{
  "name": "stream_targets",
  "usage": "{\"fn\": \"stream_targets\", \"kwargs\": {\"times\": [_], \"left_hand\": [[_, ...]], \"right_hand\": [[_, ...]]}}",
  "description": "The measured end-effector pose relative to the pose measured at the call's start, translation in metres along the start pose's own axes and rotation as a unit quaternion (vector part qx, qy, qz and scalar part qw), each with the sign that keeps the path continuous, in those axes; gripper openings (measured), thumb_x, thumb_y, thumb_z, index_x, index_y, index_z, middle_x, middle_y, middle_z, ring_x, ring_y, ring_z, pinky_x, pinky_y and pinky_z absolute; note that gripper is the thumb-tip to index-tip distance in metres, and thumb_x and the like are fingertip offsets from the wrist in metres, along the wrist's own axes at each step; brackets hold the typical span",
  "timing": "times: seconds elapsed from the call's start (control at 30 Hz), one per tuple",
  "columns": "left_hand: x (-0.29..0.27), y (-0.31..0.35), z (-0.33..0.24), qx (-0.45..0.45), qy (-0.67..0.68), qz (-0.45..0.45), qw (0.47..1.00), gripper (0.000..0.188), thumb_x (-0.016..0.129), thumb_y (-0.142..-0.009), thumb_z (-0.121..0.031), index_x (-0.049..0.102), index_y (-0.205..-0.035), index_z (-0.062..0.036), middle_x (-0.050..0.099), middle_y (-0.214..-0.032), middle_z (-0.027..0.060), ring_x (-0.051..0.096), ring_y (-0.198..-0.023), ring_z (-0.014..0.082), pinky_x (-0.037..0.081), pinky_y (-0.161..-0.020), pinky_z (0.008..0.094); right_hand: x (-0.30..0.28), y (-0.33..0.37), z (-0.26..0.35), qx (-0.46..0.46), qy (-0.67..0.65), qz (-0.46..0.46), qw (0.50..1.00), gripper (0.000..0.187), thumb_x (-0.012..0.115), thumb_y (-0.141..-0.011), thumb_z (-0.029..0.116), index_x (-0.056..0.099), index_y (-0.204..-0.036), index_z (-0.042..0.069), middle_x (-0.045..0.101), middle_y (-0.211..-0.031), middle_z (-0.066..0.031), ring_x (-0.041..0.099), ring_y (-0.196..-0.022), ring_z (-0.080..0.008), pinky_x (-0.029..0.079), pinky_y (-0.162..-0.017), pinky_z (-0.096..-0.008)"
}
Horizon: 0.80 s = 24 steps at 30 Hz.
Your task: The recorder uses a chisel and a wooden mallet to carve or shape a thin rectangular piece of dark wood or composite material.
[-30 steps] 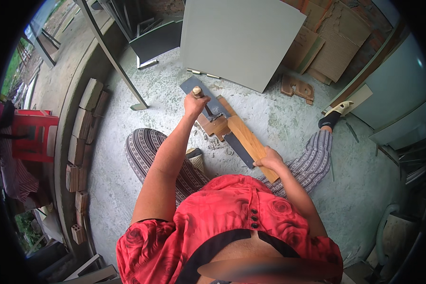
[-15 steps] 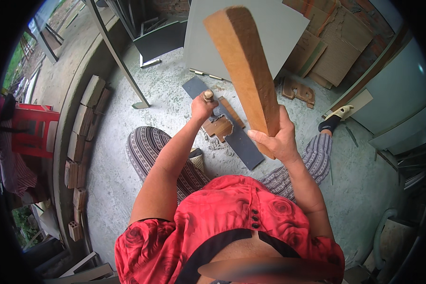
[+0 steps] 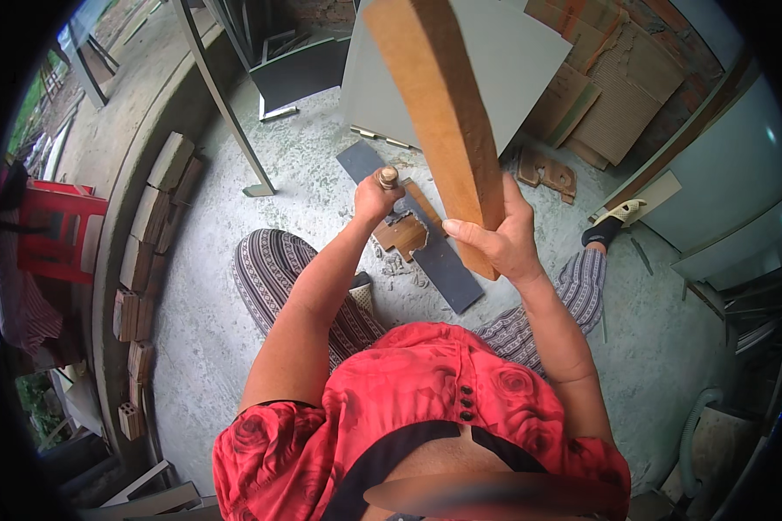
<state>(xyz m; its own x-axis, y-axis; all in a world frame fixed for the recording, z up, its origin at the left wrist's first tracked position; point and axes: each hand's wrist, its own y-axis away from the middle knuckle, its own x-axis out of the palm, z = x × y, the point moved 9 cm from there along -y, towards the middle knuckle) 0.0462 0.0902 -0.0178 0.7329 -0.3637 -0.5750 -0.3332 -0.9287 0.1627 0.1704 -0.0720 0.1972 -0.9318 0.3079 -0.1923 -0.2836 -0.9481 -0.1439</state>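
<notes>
My left hand [image 3: 374,199] is closed around the upright wooden handle [image 3: 388,175] of what looks like a chisel. Its lower end meets the work on the floor, though the hand partly hides it. Beneath it, a brown wooden piece [image 3: 397,240] with a jagged, cut-out edge lies across a long dark grey board [image 3: 453,280]. My right hand [image 3: 502,236] grips the lower end of a thick wooden club [image 3: 447,100], raised high and apart from the handle. Shavings [image 3: 406,273] are scattered beside the board.
My bent legs frame the work on both sides. A carved wooden piece [image 3: 546,174] lies near flattened cardboard [image 3: 630,95]. A large pale panel [image 3: 504,52] leans at the back. A slim metal post [image 3: 226,100], stacked bricks [image 3: 136,263] and a red plastic stool [image 3: 56,227] are at left.
The club and my right hand have risen slightly and shifted a little left. My left hand keeps its hold on the handle, and the board stays where it was.
</notes>
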Motion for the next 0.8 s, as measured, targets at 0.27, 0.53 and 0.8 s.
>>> {"fn": "stream_targets", "kwargs": {"times": [0.27,0.53,0.8], "left_hand": [[0.007,-0.008,-0.002,0.062,-0.105,-0.036,0.992,0.031,0.064,-0.072,-0.031,0.065,-0.090,-0.0060,0.064,-0.086,0.0186,0.060,-0.086,0.0364,0.048,-0.074,0.0440],[0.006,0.003,-0.005,0.023,0.005,0.010,1.000,0.032,0.068,-0.063,-0.028,0.062,-0.091,-0.0140,0.065,-0.084,0.0115,0.060,-0.084,0.0326,0.046,-0.074,0.0408],[0.000,0.008,-0.006,0.032,-0.036,0.000,0.999,0.037,0.072,-0.066,-0.027,0.063,-0.098,-0.0113,0.066,-0.088,0.0150,0.064,-0.085,0.0283,0.047,-0.073,0.0378]], "right_hand": [[0.004,0.028,-0.120,0.149,0.383,0.149,0.900,0.052,0.074,-0.055,0.026,0.048,-0.093,0.002,0.061,-0.077,-0.0194,0.062,-0.077,-0.0337,0.048,-0.070,-0.0372],[-0.012,0.003,0.032,-0.080,-0.021,-0.039,0.996,0.040,0.071,-0.068,0.016,0.049,-0.098,-0.001,0.060,-0.092,-0.0086,0.058,-0.080,-0.0131,0.047,-0.073,-0.0282],[0.002,0.039,-0.149,0.157,0.262,0.115,0.945,0.057,0.071,-0.060,0.023,0.049,-0.108,0.002,0.063,-0.092,-0.0189,0.063,-0.085,-0.0302,0.046,-0.084,-0.0421]]}}
